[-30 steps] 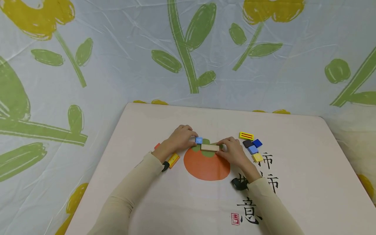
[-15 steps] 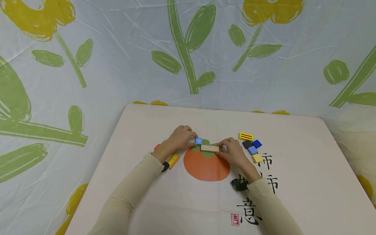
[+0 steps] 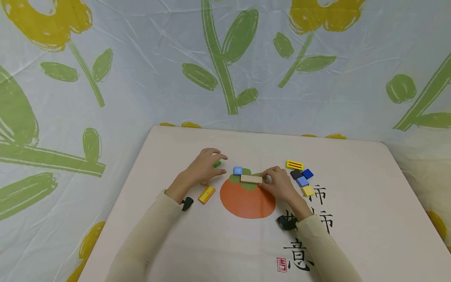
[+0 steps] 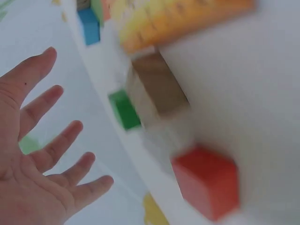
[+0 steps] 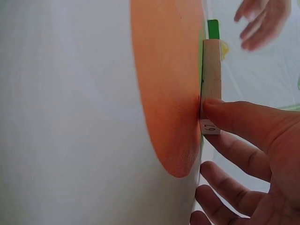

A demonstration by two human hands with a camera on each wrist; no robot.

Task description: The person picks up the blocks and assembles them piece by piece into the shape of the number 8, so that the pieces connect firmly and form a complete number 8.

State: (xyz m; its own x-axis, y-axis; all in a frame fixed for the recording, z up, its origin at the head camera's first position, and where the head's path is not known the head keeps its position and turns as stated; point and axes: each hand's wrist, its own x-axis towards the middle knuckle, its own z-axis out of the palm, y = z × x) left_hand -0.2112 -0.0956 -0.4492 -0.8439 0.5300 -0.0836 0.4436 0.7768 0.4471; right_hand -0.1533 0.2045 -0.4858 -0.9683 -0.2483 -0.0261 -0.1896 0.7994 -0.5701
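Observation:
A plain wooden block (image 3: 251,179) lies across the top of the printed orange fruit. My right hand (image 3: 280,184) pinches its right end; in the right wrist view the thumb presses the wooden block (image 5: 212,75) near a printed number. Beside its left end sits a small blue block (image 3: 237,170), untouched. My left hand (image 3: 201,167) is off to the left with fingers spread and nothing held. A green block (image 3: 217,163) shows partly behind those fingers. In the left wrist view a brown wooden block (image 4: 159,84), a green block (image 4: 124,110) and a red block (image 4: 206,183) appear, blurred.
A yellow-orange block (image 3: 206,194) lies below the left hand. To the right of the right hand are a yellow block with red stripes (image 3: 294,164), a black block (image 3: 296,174), a dark blue block (image 3: 307,174), another blue block (image 3: 302,181) and a pale yellow block (image 3: 307,190).
My left hand has let go of the small blue block and moved left, its fingers spreading. The blue block stays by the wooden block. My right hand keeps its hold in the same place.

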